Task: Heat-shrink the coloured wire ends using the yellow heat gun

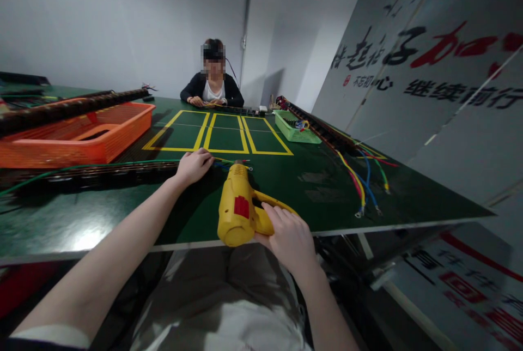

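My right hand is wrapped round the handle of a yellow heat gun with a red label on its body. The gun's nozzle points away from me, close to the ends of several coloured wires tipped with ring terminals. My left hand is closed over the right end of a long dark wire harness, where those wires come out. Its fingertips are partly hidden. A green wire runs along the harness to the left edge of the table.
An orange basket with another long harness across it stands at left. At right, a harness with loose wire ends rests over a green basket. Yellow tape frames mark the green table. A person sits opposite.
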Demonstrator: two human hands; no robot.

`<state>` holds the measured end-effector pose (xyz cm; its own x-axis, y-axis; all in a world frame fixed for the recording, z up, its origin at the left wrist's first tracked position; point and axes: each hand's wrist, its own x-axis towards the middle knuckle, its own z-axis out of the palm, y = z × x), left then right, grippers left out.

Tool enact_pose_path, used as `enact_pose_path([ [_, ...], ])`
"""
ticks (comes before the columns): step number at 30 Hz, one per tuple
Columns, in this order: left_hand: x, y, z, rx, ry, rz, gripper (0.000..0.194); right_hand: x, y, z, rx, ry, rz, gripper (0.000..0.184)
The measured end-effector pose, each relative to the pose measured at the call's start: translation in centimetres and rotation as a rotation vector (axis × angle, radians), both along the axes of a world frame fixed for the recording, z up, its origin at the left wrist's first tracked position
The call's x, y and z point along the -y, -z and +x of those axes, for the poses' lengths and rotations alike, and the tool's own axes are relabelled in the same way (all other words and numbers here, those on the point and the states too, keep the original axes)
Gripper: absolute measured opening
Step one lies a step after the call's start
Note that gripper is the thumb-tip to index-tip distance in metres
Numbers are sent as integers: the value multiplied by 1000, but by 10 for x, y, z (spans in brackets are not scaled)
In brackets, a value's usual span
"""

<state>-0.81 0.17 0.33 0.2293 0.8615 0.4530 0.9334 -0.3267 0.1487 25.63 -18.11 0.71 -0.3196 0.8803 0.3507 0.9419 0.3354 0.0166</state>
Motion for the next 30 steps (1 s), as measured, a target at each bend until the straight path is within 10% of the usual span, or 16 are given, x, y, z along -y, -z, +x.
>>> enact_pose_path([
  [30,-2,0,1,-45,21,4,38,-7,4,-47,43,-59,139,46],
])
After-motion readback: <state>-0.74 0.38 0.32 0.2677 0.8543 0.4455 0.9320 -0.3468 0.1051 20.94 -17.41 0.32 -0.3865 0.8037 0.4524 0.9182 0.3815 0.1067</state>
